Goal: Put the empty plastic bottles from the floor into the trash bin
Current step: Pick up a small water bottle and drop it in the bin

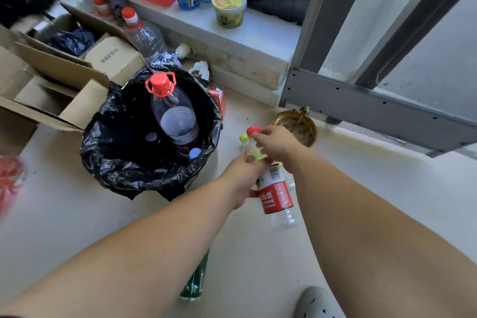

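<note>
The trash bin (108,152), lined with a black bag, stands on the floor left of centre. A large clear bottle with a red cap (175,116) stands upright inside it. Just right of the bin, my left hand (241,178) grips the body of a clear bottle with a red label (277,195). My right hand (277,146) closes around the necks of that bottle and a small yellow-capped bottle (254,153), just below a red cap (253,130). A green bottle (194,284) lies on the floor, partly hidden under my left forearm.
Open cardboard boxes (51,80) crowd the left side. Clear red-capped bottles (144,33) stand behind the bin. A brass bowl (299,126) sits by the grey door frame (361,100). A noodle cup (229,6) rests on the ledge. My grey shoe (317,302) is at the bottom.
</note>
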